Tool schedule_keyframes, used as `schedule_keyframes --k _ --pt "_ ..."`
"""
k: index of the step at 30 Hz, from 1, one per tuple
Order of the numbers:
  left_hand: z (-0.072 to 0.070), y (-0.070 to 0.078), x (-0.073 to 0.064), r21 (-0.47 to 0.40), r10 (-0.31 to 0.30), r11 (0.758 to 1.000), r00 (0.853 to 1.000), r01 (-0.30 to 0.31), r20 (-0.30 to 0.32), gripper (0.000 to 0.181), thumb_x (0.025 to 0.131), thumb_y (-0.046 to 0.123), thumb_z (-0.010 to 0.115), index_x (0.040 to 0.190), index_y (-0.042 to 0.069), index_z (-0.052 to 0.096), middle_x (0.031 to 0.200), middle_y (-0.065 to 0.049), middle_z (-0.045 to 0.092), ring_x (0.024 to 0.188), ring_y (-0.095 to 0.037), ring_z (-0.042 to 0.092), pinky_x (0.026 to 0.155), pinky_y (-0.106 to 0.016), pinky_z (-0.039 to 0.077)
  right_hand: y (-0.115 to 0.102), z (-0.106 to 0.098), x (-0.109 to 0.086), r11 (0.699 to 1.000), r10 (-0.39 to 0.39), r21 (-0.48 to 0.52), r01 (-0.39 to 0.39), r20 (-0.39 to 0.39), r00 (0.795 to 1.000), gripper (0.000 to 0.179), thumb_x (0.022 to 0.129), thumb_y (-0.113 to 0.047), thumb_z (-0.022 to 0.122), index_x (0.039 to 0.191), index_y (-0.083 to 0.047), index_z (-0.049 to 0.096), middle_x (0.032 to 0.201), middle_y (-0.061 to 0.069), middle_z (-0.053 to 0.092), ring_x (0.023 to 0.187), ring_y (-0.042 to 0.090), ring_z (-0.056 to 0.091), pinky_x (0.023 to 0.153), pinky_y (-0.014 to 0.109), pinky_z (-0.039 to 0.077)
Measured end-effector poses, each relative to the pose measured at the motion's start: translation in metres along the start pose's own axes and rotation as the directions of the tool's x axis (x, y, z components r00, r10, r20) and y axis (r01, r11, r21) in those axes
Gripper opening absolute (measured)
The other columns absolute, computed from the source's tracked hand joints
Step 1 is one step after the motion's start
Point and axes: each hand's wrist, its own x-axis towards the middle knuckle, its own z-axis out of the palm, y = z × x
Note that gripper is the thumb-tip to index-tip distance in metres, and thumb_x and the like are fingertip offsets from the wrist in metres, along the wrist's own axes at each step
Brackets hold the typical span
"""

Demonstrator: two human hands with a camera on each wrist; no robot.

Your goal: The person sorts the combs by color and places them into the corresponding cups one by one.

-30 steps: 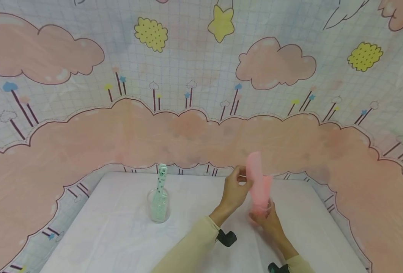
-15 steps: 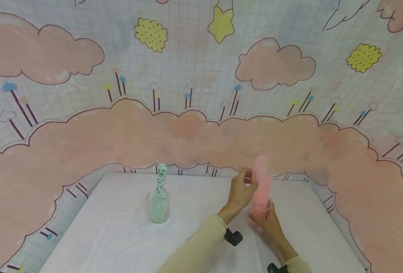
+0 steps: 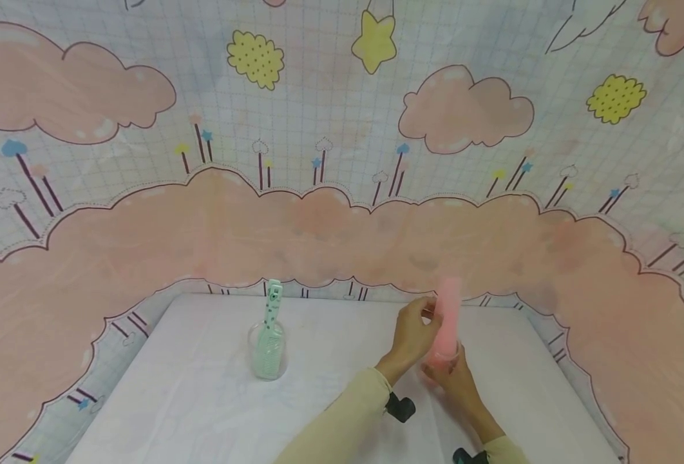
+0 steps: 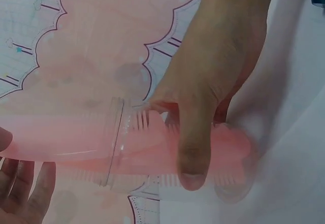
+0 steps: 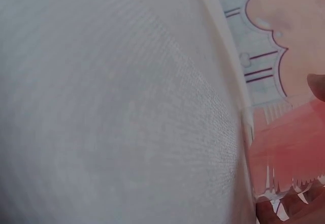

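Note:
A pink comb (image 3: 448, 309) stands upright with its toothed end inside a clear cup (image 4: 116, 153) on the right of the table. Its upper part is pinched by my left hand (image 3: 414, 332), between thumb and fingers. Lower down, my right hand (image 3: 458, 380) grips the cup, with the thumb across its side in the left wrist view. A second pink comb is in the cup; from the head the two overlap, so their outlines merge. Through the cup wall, pink comb teeth (image 5: 277, 178) show in the right wrist view.
To the left, another clear cup (image 3: 255, 351) holds a mint-green comb (image 3: 270, 341) with a dark-spotted handle. A white cloth covers the table (image 3: 203, 412). Behind it hangs a printed cloth backdrop (image 3: 319, 232) with clouds and stars.
My left hand has moved down and to the right, lowering the pink comb deeper into the cup until it lines up with the other one. My right hand has stayed on the cup.

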Motion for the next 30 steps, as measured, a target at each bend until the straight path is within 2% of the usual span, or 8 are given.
schedule_keyframes --k 5,11,19,25,30 --pt "0.003 -0.002 -0.002 0.038 -0.003 0.999 1.000 0.003 -0.005 0.025 0.087 0.007 0.068 0.111 0.013 0.069 0.091 -0.003 0.073 0.082 -0.007 0.065 0.070 -0.014 0.048 -0.001 0.000 0.001 1.000 0.019 -0.004 -0.019 -0.004 1.000 0.111 0.083 -0.042 0.076 0.156 -0.006 -0.001 0.157 0.026 0.027 0.141 0.038 0.035 0.115 0.058 0.032" --pt "0.006 -0.006 -0.003 0.040 -0.028 0.999 1.000 0.028 0.001 0.026 0.090 0.013 0.066 0.116 0.017 0.067 0.093 -0.002 0.073 0.084 -0.007 0.065 0.072 -0.015 0.050 0.001 0.000 0.002 1.000 0.009 0.014 -0.009 -0.002 1.000 0.112 0.083 -0.041 0.077 0.156 -0.007 0.000 0.158 0.026 0.025 0.144 0.039 0.031 0.117 0.059 0.028" --pt "0.008 -0.010 -0.004 0.055 0.022 0.998 1.000 -0.021 -0.012 0.017 0.092 0.015 0.067 0.106 0.009 0.072 0.088 -0.003 0.074 0.081 -0.008 0.066 0.074 -0.019 0.053 0.003 -0.001 0.003 1.000 -0.003 0.006 0.003 -0.006 1.000 0.112 0.084 -0.041 0.076 0.156 -0.007 -0.002 0.158 0.026 0.023 0.143 0.039 0.031 0.115 0.060 0.031" --pt "0.009 -0.013 -0.005 0.033 0.007 0.999 1.000 -0.007 -0.010 0.010 0.090 0.014 0.070 0.098 0.009 0.072 0.087 -0.003 0.074 0.078 -0.005 0.065 0.072 -0.015 0.052 0.003 -0.001 0.003 1.000 0.024 0.003 -0.024 0.006 1.000 0.114 0.084 -0.043 0.075 0.157 -0.008 -0.005 0.160 0.026 0.017 0.145 0.040 0.027 0.116 0.060 0.031" --pt "0.010 -0.015 -0.007 0.031 -0.021 0.999 0.999 0.020 0.026 0.007 0.090 0.014 0.070 0.095 0.009 0.070 0.087 -0.003 0.072 0.076 -0.001 0.060 0.070 -0.012 0.051 0.002 -0.002 0.002 1.000 0.024 0.001 -0.024 0.009 1.000 0.114 0.085 -0.043 0.074 0.157 -0.009 -0.006 0.161 0.027 0.016 0.144 0.039 0.028 0.113 0.057 0.036"
